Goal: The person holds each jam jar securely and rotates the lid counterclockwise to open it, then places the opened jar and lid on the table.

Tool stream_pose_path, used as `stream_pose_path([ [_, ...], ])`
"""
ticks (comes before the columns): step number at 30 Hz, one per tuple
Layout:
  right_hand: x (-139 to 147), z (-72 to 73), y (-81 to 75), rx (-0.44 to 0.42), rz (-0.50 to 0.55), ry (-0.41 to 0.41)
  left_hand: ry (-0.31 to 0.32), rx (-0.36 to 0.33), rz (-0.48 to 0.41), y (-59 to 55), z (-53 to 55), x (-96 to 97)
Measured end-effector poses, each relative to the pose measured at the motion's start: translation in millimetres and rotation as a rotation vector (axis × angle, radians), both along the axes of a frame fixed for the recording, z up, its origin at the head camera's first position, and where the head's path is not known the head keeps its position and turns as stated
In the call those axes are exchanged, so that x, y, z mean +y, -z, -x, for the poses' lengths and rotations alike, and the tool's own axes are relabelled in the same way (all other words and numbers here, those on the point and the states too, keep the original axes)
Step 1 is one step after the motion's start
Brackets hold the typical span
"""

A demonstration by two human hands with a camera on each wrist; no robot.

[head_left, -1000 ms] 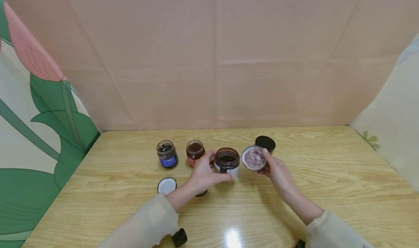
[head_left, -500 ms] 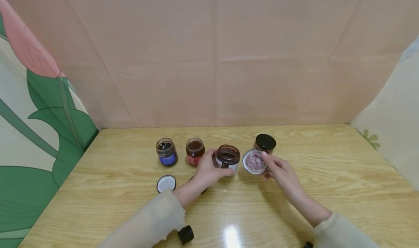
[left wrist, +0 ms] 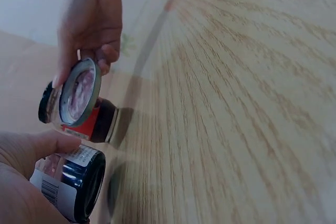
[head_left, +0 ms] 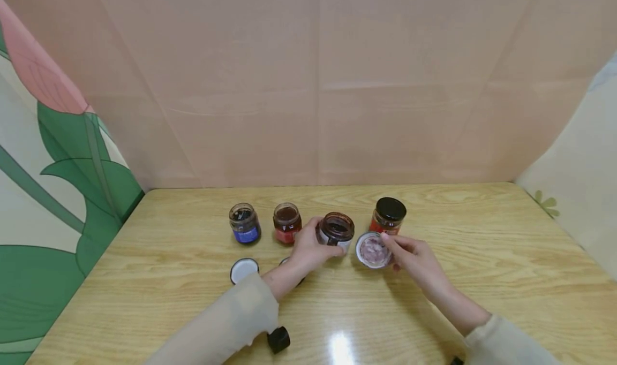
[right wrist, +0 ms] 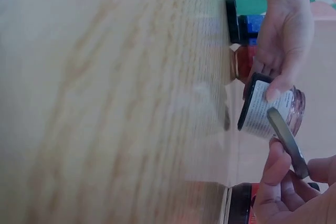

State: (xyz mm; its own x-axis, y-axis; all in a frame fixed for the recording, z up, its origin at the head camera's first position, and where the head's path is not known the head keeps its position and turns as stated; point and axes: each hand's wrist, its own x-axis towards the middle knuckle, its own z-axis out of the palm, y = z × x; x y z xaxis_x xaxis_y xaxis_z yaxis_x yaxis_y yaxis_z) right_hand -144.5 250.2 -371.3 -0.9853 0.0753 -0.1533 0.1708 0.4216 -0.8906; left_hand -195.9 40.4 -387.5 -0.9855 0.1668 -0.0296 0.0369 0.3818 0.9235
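Observation:
My left hand (head_left: 310,251) grips a dark glass jam jar (head_left: 338,227) with a white label, its mouth uncovered. In the right wrist view this jar (right wrist: 265,106) is slightly tilted and apart from the table. Between thumb and fingers, my right hand (head_left: 418,260) pinches a round jar lid (head_left: 372,251) by its edge. The lid's inside, smeared pinkish-purple, faces my head camera. It is just right of the held jar; in the left wrist view a small gap parts the lid (left wrist: 80,92) from the jar (left wrist: 71,182).
Behind the right hand stands a red-labelled jar (head_left: 389,215) with a black lid on. Uncovered blue-labelled (head_left: 245,225) and red-labelled (head_left: 286,223) jars stand left. A white-lined lid (head_left: 244,271) lies before them; my left forearm mostly hides another lid. A black block (head_left: 278,340) is beside my left sleeve.
My right hand has brought the lid a little lower and nearer to me, uncovering more of the black-lidded jar behind it. My left hand, still gripping its jar, has barely moved.

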Motion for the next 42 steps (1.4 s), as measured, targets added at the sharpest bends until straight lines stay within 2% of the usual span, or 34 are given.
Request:
stream_pose_path([
  [7, -6.4, 1.3, 4.6, -0.076, -0.047, -0.065, -0.009, -0.008, 0.034, 2.9, 5.2, 3.2],
  [13, -11.9, 3.7, 7.8, -0.095, -0.015, -0.091, 0.010, -0.008, 0.020, 3.3, 8.2, 5.5],
  [20, -13.3, 5.3, 8.5, -0.113, -0.026, -0.141, 0.012, 0.009, 0.066, 5.0, 10.1, 8.0],
  [27, -15.8, 6.6, 13.3, -0.153, 0.023, -0.199, 0.010, 0.029, 0.100, 6.5, 11.6, 8.0],
  [35, -15.3, 5.2, 14.0, -0.145, 0.080, -0.250, 0.014, 0.063, 0.143, 7.2, 12.0, 10.3],
  [42, -14.3, 4.2, 13.4, -0.142, 0.141, -0.297, 0.014, 0.057, 0.159, 0.0, 9.2, 9.3],
])
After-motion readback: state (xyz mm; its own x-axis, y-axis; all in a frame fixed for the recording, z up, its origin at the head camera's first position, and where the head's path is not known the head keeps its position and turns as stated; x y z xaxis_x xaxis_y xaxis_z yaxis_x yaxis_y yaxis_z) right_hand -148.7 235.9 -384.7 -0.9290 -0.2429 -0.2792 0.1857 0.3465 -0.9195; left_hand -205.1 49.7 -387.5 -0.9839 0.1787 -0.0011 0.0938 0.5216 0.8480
